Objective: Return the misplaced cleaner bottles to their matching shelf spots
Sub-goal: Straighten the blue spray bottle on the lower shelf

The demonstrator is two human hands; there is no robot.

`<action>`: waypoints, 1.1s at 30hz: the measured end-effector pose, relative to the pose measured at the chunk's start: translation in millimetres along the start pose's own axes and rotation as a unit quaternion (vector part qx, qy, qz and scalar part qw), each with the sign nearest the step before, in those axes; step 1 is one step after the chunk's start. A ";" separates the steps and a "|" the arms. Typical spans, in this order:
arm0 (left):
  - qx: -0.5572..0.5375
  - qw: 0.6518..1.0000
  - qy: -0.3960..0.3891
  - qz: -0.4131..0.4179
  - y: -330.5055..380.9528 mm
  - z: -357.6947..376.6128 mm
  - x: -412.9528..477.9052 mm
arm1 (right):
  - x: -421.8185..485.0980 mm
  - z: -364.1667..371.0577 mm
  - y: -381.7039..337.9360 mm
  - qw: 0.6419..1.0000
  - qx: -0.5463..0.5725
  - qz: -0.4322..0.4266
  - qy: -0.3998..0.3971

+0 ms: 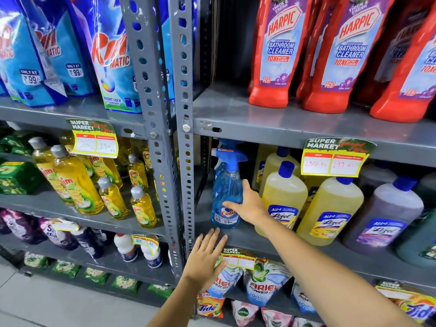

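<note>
A blue Colin spray bottle (227, 190) with a blue trigger head stands upright at the left end of the middle right shelf (245, 237), beside yellow Lizol bottles (283, 199). My right hand (247, 204) reaches to it, fingers spread, thumb and fingertips touching its right side and label without closing around it. My left hand (207, 256) hovers open below, fingers apart, in front of the shelf's front edge, holding nothing.
Red Harpic bottles (273, 50) fill the shelf above. A grey perforated upright (184, 161) splits the racks. Left rack holds yellow Vim bottles (75, 180) and Rin pouches (111, 53). Ariel pouches (264, 284) sit below. A purple Lizol bottle (384, 215) stands further right.
</note>
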State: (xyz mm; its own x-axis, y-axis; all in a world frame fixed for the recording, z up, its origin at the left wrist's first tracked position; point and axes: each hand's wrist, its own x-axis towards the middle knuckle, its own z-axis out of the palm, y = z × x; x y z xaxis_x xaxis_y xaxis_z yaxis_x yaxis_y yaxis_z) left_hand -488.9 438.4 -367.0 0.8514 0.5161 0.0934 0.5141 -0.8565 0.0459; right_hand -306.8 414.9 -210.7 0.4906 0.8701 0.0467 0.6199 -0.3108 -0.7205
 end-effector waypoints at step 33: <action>-0.003 1.000 0.014 0.001 0.0 0.3 -2.3 | 10.2 -2.8 4.0 0.999 -0.008 -0.017 -0.050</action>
State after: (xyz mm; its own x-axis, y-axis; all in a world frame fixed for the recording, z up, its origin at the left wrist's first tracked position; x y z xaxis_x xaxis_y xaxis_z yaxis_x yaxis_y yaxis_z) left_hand -490.9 437.2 -367.5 0.8491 0.5143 0.1204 0.5120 -0.8574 0.0522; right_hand -297.6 421.5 -211.1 0.4069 0.9135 0.0013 0.6446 -0.2861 -0.7090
